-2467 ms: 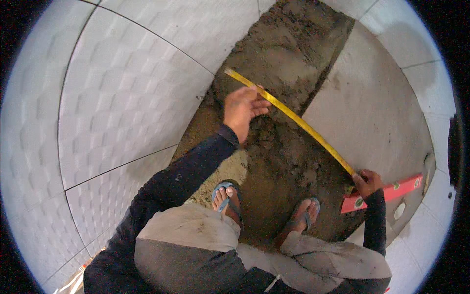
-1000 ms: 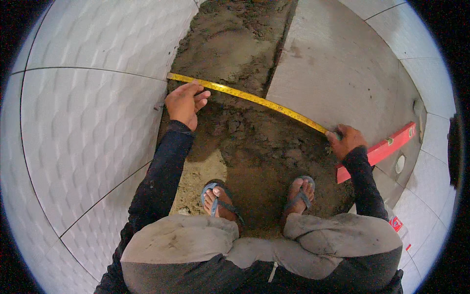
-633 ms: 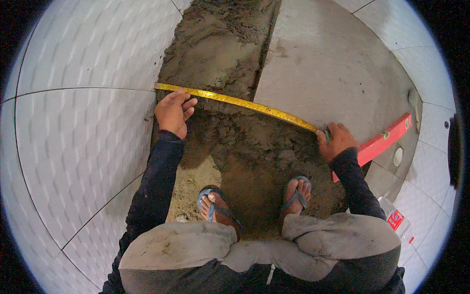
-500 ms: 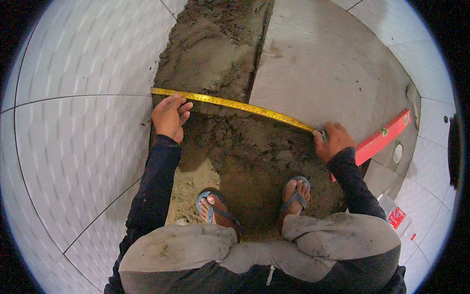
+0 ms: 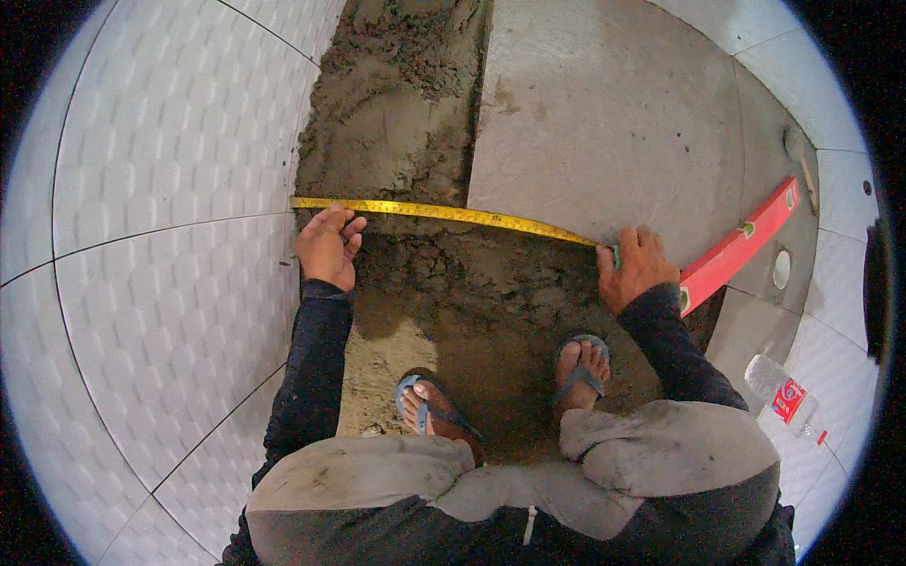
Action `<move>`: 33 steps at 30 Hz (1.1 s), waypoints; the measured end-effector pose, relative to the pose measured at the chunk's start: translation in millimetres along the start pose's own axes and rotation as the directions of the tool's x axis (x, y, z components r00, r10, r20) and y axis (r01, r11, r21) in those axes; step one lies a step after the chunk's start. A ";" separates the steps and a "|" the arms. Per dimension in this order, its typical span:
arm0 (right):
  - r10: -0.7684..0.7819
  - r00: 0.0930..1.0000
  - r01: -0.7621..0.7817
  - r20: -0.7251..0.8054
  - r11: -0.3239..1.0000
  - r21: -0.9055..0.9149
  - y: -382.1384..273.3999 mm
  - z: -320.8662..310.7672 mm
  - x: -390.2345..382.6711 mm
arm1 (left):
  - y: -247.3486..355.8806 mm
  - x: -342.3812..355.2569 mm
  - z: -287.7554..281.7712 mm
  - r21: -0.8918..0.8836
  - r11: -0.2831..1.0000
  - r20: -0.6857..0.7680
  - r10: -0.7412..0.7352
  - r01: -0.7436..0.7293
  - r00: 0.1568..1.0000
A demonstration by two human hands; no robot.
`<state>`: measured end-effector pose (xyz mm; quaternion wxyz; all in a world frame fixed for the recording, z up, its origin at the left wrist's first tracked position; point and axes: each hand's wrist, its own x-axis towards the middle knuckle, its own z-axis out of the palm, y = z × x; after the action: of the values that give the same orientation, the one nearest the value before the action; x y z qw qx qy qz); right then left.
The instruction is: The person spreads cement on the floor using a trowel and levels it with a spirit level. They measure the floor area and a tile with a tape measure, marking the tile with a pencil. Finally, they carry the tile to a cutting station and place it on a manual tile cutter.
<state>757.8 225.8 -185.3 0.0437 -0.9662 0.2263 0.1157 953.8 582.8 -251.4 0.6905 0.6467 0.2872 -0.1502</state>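
Observation:
A yellow tape measure blade (image 5: 453, 213) stretches from the left wall tiles across wet mortar and over the near edge of a large grey floor tile (image 5: 604, 113). Near the blade's wall end, my left hand (image 5: 327, 251) pinches its lower edge between thumb and index finger, the other fingers loosely curled. At the other end, my right hand (image 5: 639, 271) is closed around the tape's case, of which only a small green bit shows. Dark, rough mortar (image 5: 453, 269) lies below the blade, between my two hands.
A red spirit level (image 5: 739, 247) lies on the tiles beside my right forearm. Farther right are a trowel-like tool (image 5: 800, 160), a round pale spot (image 5: 781, 269) and a clear plastic bottle (image 5: 783, 396). White textured tiles (image 5: 170, 160) cover the left wall. My sandalled feet (image 5: 439, 410) stand on the mortar bed.
The view has turned slightly, so the tape looks more level. Both hands keep their hold on the tape, which still spans from the left wall to my right hand.

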 end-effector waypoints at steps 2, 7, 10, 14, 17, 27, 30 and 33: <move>0.001 1.000 -0.001 -0.018 1.000 0.006 1.8 3.9 -0.4 | -0.9 0.9 1.2 0.019 1.000 -0.010 -0.004 0.004 1.000; -0.037 0.997 0.038 -0.072 0.999 0.012 6.8 9.5 -1.3 | 5.4 -7.3 7.9 0.016 1.000 -0.027 -0.019 0.019 0.999; -0.039 0.996 0.039 -0.075 0.999 0.001 7.6 11.7 -3.2 | 3.3 -5.1 6.4 0.002 1.000 -0.027 -0.009 0.009 1.000; -0.057 0.992 0.055 -0.110 0.998 -0.019 5.9 13.3 -6.0 | 2.4 -5.5 5.4 0.001 1.000 -0.017 0.000 0.000 1.000; -0.048 0.994 0.046 -0.098 0.999 -0.023 4.8 11.8 -6.0 | 0.3 -2.5 3.6 0.010 1.000 -0.011 -0.011 0.011 1.000; -0.069 0.990 0.067 -0.124 0.998 -0.020 6.7 14.0 -6.1 | 0.2 -2.5 4.4 -0.032 0.999 -0.001 0.006 -0.006 1.000; -0.059 0.994 0.058 -0.091 0.998 -0.019 3.2 9.7 -6.2 | 1.6 -2.4 3.0 -0.031 1.000 -0.002 -0.002 0.002 1.000; -0.059 0.995 0.057 -0.086 0.998 -0.017 7.7 13.7 -6.4 | -0.5 -2.2 4.8 -0.037 0.999 -0.002 -0.002 0.002 1.000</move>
<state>745.9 223.5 -197.2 0.0303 -0.9767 0.1990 0.0741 952.7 577.6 -250.5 0.7019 0.6337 0.2913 -0.1448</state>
